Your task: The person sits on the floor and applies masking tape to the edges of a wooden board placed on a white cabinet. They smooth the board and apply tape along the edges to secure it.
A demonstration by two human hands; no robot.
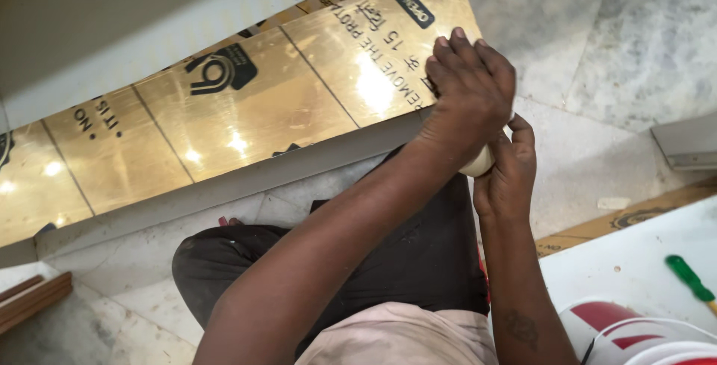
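Light is bright and even, coming from overhead. The gold laminate sheet (246, 111) across the upper left and centre of the frame throws back several hot white glare spots, the strongest just left of the left hand (467, 85). The forearms read dark against the pale marble floor (612, 36). Soft shadow lies under the sheet's edge. Focus is fair; the lower corners smear slightly.
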